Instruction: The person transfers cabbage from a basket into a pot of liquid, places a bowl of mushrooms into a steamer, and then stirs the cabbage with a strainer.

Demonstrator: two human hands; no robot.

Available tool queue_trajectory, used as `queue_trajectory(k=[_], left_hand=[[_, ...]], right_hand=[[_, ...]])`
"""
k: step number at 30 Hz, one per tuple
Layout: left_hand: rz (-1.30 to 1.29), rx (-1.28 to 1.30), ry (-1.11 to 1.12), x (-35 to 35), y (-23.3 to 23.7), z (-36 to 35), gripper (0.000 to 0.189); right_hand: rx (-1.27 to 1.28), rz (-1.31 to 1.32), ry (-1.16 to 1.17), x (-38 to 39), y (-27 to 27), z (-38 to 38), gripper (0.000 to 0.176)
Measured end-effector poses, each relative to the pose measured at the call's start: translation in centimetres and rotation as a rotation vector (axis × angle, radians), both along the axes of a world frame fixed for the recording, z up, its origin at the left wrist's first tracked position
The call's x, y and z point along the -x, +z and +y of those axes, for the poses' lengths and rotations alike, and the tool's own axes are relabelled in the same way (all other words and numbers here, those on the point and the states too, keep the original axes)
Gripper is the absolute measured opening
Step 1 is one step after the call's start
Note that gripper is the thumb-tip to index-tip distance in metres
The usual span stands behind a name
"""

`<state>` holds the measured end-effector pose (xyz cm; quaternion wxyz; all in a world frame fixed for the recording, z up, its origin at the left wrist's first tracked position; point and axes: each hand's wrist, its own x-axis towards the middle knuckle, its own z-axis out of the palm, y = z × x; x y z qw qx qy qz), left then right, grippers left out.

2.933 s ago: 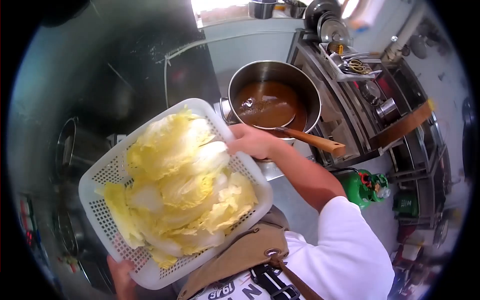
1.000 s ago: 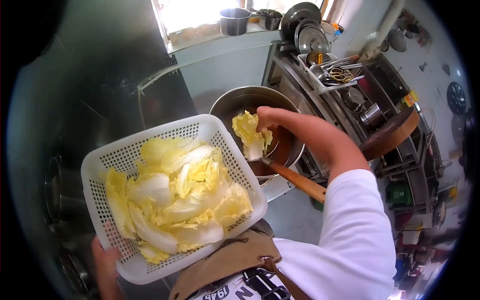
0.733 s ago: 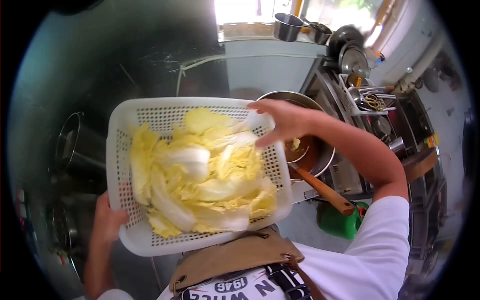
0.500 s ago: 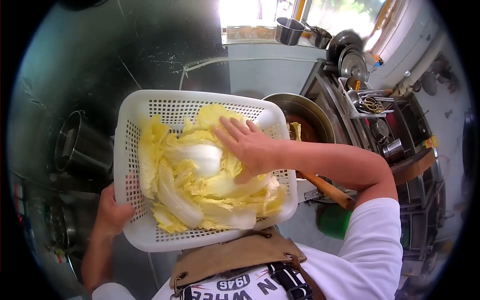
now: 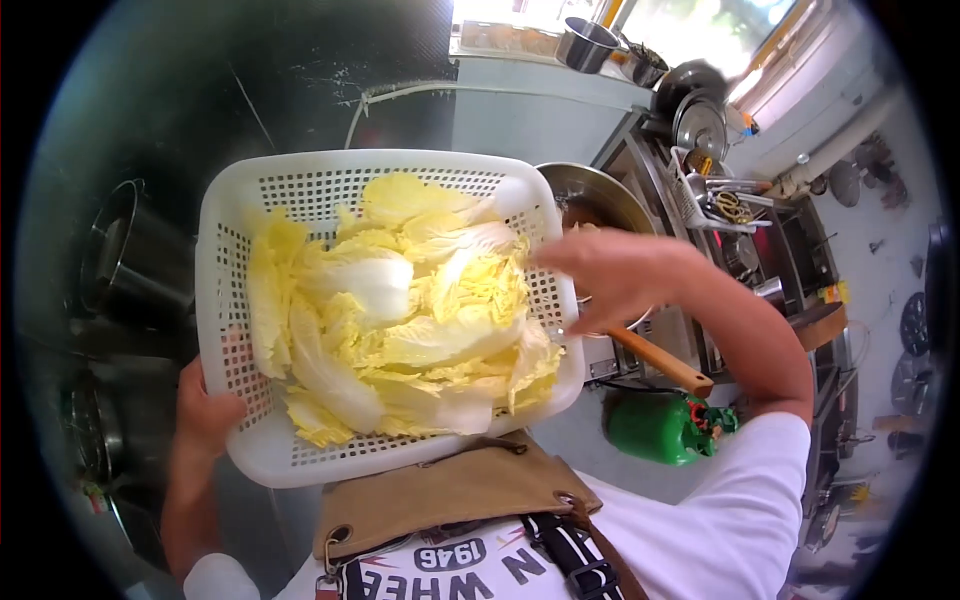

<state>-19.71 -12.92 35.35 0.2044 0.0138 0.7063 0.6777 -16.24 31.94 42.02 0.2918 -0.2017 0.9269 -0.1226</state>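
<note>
A white perforated plastic basket (image 5: 380,160) full of yellow and white napa cabbage leaves (image 5: 365,285) is in front of my apron. My left hand (image 5: 208,408) grips its left side, thumb over the rim and the fingers behind the wall. Beyond the opposite rim, my right hand (image 5: 605,272) hovers near a large metal pot (image 5: 615,185). Its thumb and fingers are apart, somewhat blurred, with nothing visible between them. Part of the pot and its brown contents is hidden behind the basket and this hand.
A wooden handle (image 5: 665,362) sticks out below my right forearm, above a green gas cylinder (image 5: 650,428). Lids (image 5: 700,125) and a white rack of utensils (image 5: 690,195) stand at the right. Another metal pot (image 5: 140,260) is at the left.
My right hand has lifted off the cabbage leaves and moved right, past the basket's rim. The basket, still in my left hand, appears slightly further left and higher in view.
</note>
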Motion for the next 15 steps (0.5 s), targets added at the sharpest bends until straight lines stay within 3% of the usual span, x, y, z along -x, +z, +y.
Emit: queue_trajectory(k=[4, 5, 8, 9, 12, 14, 15], left_hand=[[0.121, 0.052, -0.066, -0.1, -0.3, -1.0, 0.054], [0.113, 0.040, -0.070, 0.1, -0.2, -1.4, 0.053], [0.103, 0.021, -0.077, 0.4, 1.0, -1.4, 0.050], [0.094, 0.028, -0.081, 0.4, 1.4, -1.4, 0.049], [0.055, 0.032, -0.104, 0.9, 1.5, -1.6, 0.048], [0.038, 0.039, -0.137, 1.2, 1.5, -1.5, 0.048], [0.045, 0.046, -0.148, 1.3, 1.6, -1.5, 0.048]], right_hand=[[0.202, 0.063, 0.255, -3.6, -3.2, -3.2, 0.056], [0.261, 0.142, 0.309, -3.6, -4.7, -4.1, 0.039], [0.366, 0.015, 0.210, -2.3, -4.2, -5.5, 0.026], [0.475, 0.085, 0.137, -2.0, -2.7, -5.6, 0.021], [0.517, -0.015, -0.043, 0.0, 1.5, -6.3, 0.027], [0.366, -0.014, -0.095, 2.1, 1.7, -7.7, 0.037], [0.298, 0.202, 0.035, 3.1, 0.2, -8.0, 0.053]])
